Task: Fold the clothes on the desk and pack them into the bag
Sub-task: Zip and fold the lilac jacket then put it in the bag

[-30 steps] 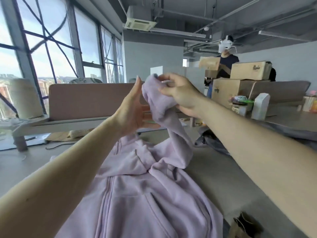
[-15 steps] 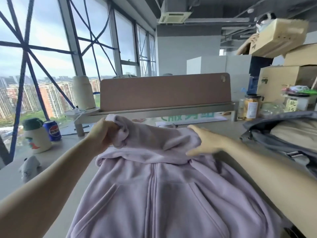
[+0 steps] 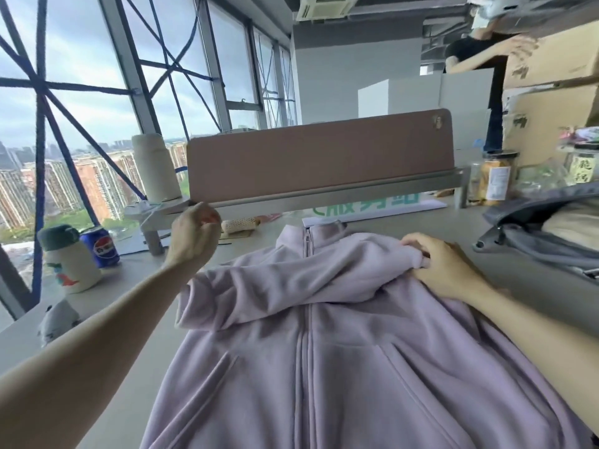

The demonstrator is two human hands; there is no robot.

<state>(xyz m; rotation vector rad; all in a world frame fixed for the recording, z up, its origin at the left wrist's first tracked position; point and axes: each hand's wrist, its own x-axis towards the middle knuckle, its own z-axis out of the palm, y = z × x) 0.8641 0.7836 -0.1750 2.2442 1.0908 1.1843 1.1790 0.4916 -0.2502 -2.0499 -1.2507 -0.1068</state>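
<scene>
A lilac zip-up fleece jacket (image 3: 324, 367) lies face up on the grey desk (image 3: 531, 286), collar away from me. One sleeve (image 3: 275, 286) is folded across the chest, from the left shoulder to the right. My right hand (image 3: 447, 270) grips that sleeve's cuff at the jacket's right shoulder, fingers curled over the fabric. My left hand (image 3: 194, 233) hovers above the desk just left of the collar, curled into a loose fist with nothing in it. An open grey bag (image 3: 551, 231) sits on the desk at the right, something beige inside it.
A brown divider panel (image 3: 317, 153) on a metal shelf crosses the desk's far side. A Pepsi can (image 3: 101, 247) and a white bottle (image 3: 69, 262) stand at the left by the window. Jars (image 3: 494, 179) and cardboard boxes (image 3: 547, 124) fill the back right, with a person behind them.
My left hand has let go of the jacket and lifted off it. The sleeve now lies flat across the chest, and my right hand has slid to its cuff.
</scene>
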